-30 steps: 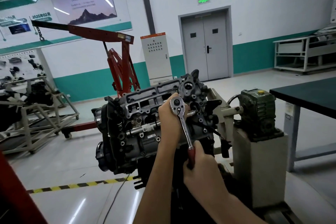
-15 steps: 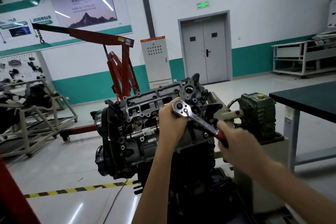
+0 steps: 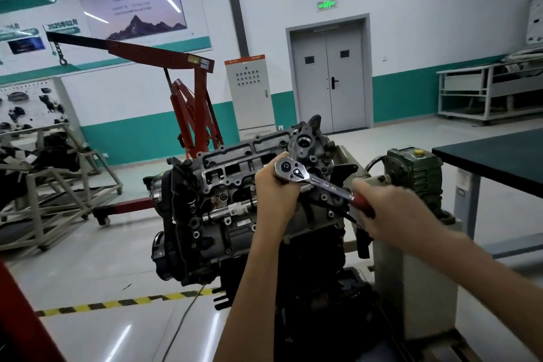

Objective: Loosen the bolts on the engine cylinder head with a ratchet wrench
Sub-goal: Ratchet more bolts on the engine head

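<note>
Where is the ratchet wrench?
Centre of the head view: the ratchet wrench sits against the cylinder head, left hand at its head, right hand on its handle.

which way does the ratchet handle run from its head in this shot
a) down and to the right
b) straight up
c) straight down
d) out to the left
a: the ratchet wrench slants from its head, cupped by the left hand against the engine, down and right to its red grip, which the right hand holds.
</note>
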